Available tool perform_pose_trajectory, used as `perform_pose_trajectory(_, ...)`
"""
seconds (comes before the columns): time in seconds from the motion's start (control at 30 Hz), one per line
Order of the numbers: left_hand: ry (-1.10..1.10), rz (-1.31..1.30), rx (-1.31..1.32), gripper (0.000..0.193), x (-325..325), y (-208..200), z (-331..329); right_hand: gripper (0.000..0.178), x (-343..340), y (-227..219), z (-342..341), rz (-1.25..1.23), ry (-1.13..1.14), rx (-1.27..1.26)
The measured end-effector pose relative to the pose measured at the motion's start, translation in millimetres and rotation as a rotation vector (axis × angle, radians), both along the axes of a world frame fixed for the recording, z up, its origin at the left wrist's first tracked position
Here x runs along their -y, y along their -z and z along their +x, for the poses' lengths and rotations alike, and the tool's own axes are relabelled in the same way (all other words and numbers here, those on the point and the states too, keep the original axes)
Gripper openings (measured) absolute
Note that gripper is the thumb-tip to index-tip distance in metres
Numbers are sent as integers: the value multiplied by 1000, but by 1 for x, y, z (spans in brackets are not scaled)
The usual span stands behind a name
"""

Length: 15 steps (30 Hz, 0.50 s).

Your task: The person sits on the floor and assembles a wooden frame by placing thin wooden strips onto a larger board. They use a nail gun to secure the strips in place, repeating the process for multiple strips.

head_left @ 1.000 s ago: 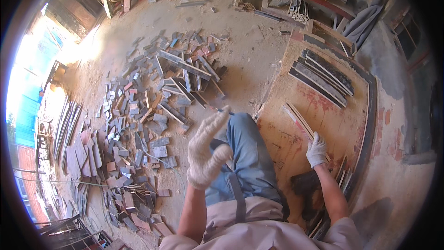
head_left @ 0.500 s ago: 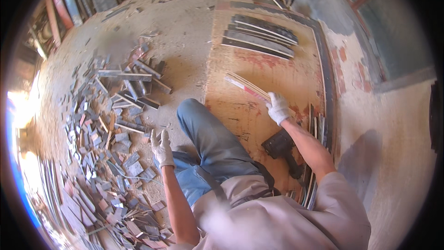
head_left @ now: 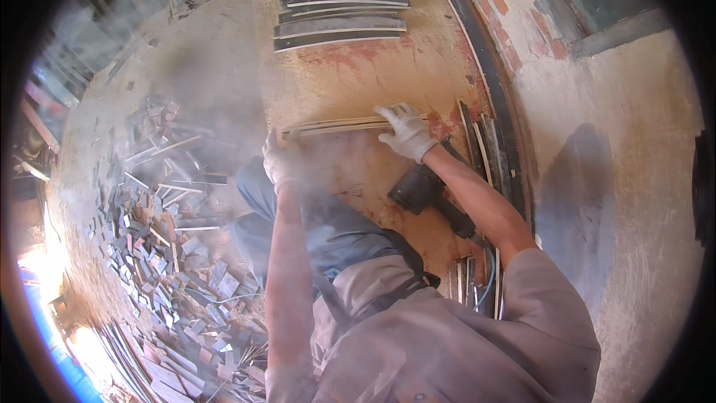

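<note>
Wood strips (head_left: 335, 127): thin, one bundle, lying across the board (head_left: 335, 86).
I see the right hand (head_left: 406, 132) spread open at their right end, the left hand (head_left: 276, 161) by the other, grip unclear; I judge them light, springy, splintery, best held near both ends.

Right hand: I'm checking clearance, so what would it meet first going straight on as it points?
Past the thin strips it overlaps, the right hand would probably meet the dark strips first; depth is unclear.
</note>
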<state>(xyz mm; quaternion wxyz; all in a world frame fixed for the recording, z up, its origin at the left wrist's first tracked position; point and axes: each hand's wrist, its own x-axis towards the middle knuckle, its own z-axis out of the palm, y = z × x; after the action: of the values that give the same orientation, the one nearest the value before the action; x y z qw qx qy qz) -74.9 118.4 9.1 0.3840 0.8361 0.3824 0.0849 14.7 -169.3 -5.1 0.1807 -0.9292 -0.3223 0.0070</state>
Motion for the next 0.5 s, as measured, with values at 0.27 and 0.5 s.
perform_pose_trajectory(0.27, -150, -502, 322, 47, -16, 70, 15, 64, 62, 3, 20, -69, 776, -261)
perform_pose_trajectory(0.5, -144, -535, 348, 56, -4, 61, 6, 53, 68, 20, 47, 229, 845, -494)
